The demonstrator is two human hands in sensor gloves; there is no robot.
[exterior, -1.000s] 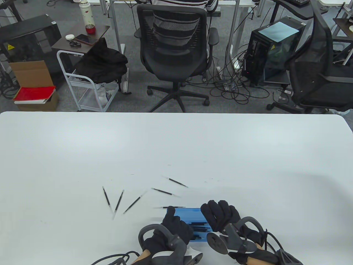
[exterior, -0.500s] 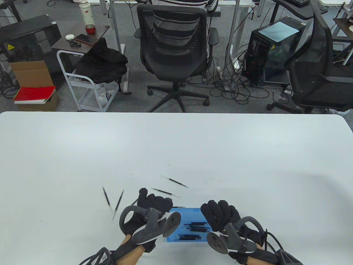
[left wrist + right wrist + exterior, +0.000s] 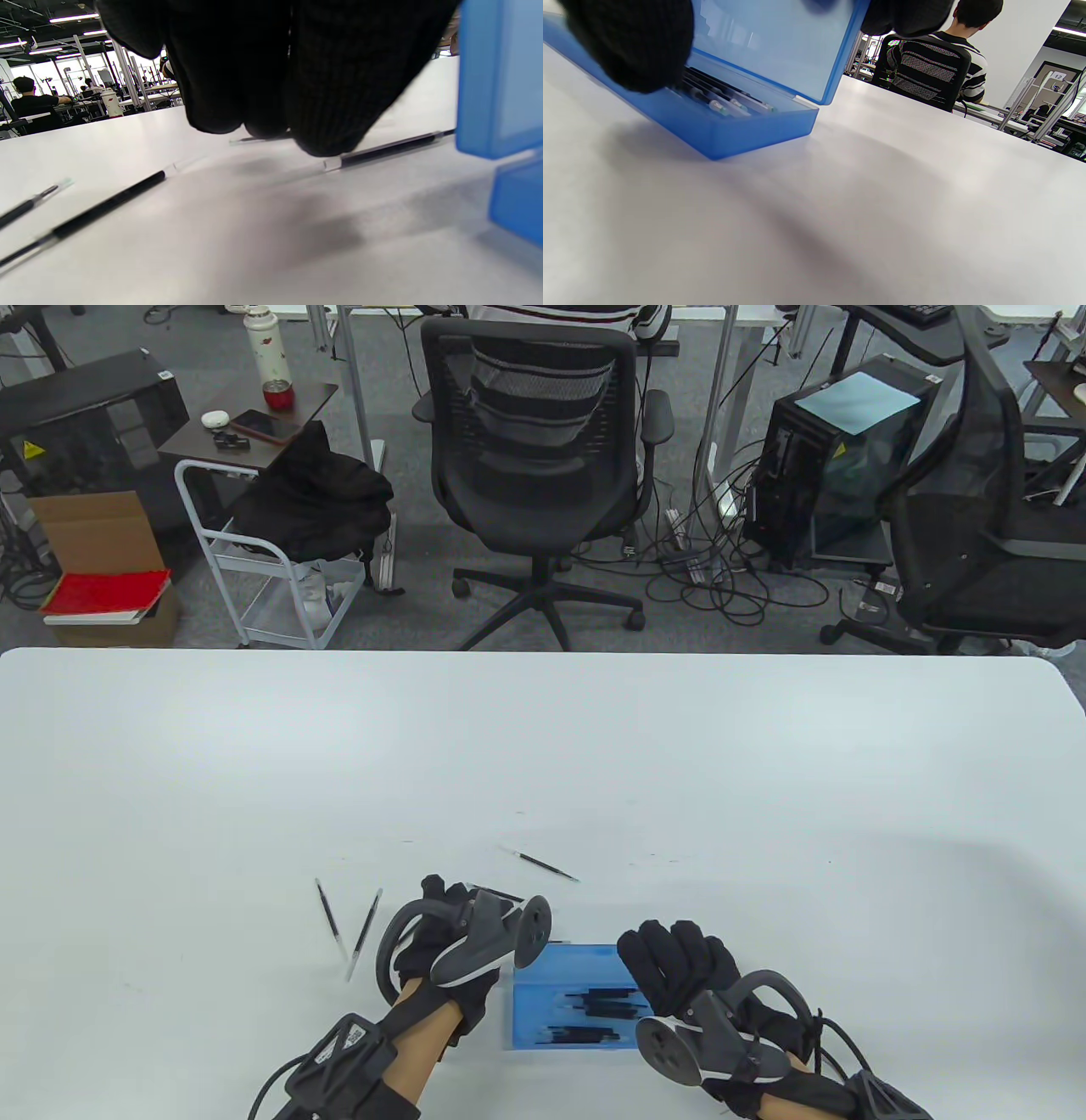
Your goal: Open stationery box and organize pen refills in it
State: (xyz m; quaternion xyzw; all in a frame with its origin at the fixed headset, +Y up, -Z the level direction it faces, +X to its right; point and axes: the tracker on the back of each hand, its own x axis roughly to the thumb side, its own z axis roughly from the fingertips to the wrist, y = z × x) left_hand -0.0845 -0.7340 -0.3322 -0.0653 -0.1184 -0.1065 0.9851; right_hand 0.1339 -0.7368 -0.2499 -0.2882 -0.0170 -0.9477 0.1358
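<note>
Several refills already lie inside the blue box (image 3: pixel 567 997), which sits low and centre on the white table (image 3: pixel 543 746) in the table view. Its lid (image 3: pixel 780 40) stands raised in the right wrist view, with the right hand (image 3: pixel 679 976) gripping it: fingers curl over the lid's edge while the thumb sits at the box's near side.

Two refills (image 3: pixel 344 923) lie close together in a narrow V at the lower left of the table view, apart from everything else. One more refill (image 3: pixel 543 864) lies alone just above the box, slanting down to the right. Another (image 3: pixel 496 892) is mostly covered by the left hand (image 3: pixel 445 933) and its tracker (image 3: pixel 484 942), and a further one (image 3: pixel 382 148) runs along the box's far edge.

From the left wrist view, the left fingers (image 3: pixel 271 76) hang bunched and curled just over the table, fingertips close to that refill; whether they pinch anything I cannot tell, since the glove blocks the contact point.

Beyond the table's far edge stand an office chair (image 3: pixel 539 458), a white cart (image 3: pixel 263 568) with dark cloth, and a computer tower (image 3: pixel 836 449) amid cables.
</note>
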